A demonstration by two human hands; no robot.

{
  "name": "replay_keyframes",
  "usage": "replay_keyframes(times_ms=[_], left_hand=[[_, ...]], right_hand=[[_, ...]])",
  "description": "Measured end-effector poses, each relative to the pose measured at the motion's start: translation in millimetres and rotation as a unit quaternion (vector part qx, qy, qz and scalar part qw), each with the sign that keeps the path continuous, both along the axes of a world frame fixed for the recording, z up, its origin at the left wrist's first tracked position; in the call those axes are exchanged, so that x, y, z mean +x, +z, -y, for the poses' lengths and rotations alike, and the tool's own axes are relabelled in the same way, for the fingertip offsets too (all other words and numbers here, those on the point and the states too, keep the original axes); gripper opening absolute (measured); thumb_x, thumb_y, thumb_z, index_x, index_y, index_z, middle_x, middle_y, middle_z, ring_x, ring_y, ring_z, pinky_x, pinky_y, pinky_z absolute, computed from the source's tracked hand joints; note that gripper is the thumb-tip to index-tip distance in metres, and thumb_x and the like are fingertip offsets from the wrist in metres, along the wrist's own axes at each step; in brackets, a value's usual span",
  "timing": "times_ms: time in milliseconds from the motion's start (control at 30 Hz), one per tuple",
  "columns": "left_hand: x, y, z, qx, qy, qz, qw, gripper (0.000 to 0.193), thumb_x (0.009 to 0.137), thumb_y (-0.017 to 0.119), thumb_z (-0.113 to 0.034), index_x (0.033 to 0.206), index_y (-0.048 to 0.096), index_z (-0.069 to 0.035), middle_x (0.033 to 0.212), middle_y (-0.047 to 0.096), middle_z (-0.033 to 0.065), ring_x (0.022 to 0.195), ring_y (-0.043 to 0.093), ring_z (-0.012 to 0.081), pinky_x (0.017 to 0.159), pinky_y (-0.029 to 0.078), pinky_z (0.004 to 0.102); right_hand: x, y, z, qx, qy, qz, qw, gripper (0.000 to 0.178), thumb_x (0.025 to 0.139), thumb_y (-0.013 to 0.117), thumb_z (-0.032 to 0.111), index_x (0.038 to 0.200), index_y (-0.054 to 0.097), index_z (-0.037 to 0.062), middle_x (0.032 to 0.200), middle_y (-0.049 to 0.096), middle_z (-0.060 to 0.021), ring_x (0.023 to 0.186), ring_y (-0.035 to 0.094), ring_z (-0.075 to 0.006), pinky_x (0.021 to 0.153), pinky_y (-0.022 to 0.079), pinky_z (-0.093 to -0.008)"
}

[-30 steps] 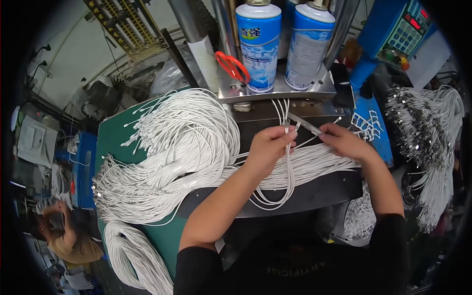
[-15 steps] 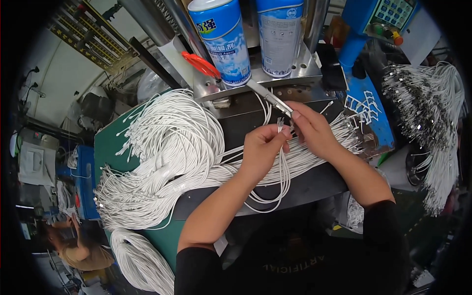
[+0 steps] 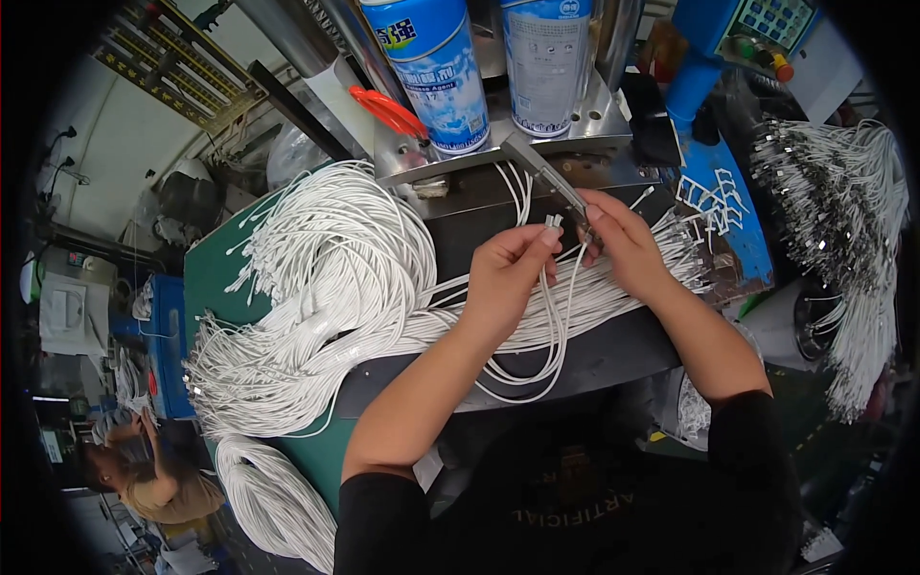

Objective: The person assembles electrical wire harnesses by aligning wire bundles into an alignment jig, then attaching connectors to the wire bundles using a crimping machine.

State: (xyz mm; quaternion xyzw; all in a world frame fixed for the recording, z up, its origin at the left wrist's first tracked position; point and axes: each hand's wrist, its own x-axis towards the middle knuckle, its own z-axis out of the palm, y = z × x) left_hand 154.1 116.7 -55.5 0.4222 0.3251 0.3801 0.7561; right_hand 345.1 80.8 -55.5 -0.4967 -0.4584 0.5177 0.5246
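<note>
My left hand [image 3: 503,283] pinches the ends of a few white cables [image 3: 556,359], which loop down below it. Small pale connector tips [image 3: 553,221] stick up above the thumb. Close by on its right, my right hand [image 3: 625,244] is closed around a grey metal caliper [image 3: 544,176], which points up and left toward the spray cans. One cable runs up between the two hands; its end by the right fingers is hidden. Beneath both hands lies a long bundle of white cables [image 3: 613,302] with metal-tipped ends on the right.
Two blue-and-white spray cans [image 3: 441,86] stand on a steel block [image 3: 422,171] behind my hands, with red-handled scissors [image 3: 388,110] beside them. A big coil of white cables [image 3: 355,220] fills the left. More cables hang at right [image 3: 853,259]. Another person [image 3: 163,484] works far left.
The caliper has shifted slightly up and right with my right hand, away from the cable tips. One cable now stands apart from those in my left hand, running toward the right fingers.
</note>
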Motion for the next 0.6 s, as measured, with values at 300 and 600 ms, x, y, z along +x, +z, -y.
replay_keyframes(times_ms=[300,600], left_hand=[[10.6,-10.1,6.3,0.094,0.051,-0.058,0.993,0.011,0.092,0.073,-0.005,0.098,0.07,0.003,0.076,0.068,0.0022,0.064,0.062,0.0077,0.058,0.048,0.0222],[4.7,-9.0,2.8,0.03,0.041,-0.044,0.998,0.008,0.089,0.076,-0.004,0.09,0.07,0.002,0.075,0.068,0.0018,0.064,0.061,0.0071,0.059,0.048,0.0221]], right_hand=[[2.4,-7.6,1.7,0.009,0.022,0.037,0.999,0.039,0.106,0.048,0.022,0.139,0.054,0.0017,0.094,0.062,-0.0028,0.076,0.057,-0.0086,0.067,0.052,-0.0242],[-2.9,-2.9,2.1,0.179,-0.013,0.334,0.925,0.037,0.106,0.05,0.023,0.137,0.057,0.0026,0.104,0.067,-0.0089,0.09,0.063,-0.0133,0.08,0.052,-0.0285]])
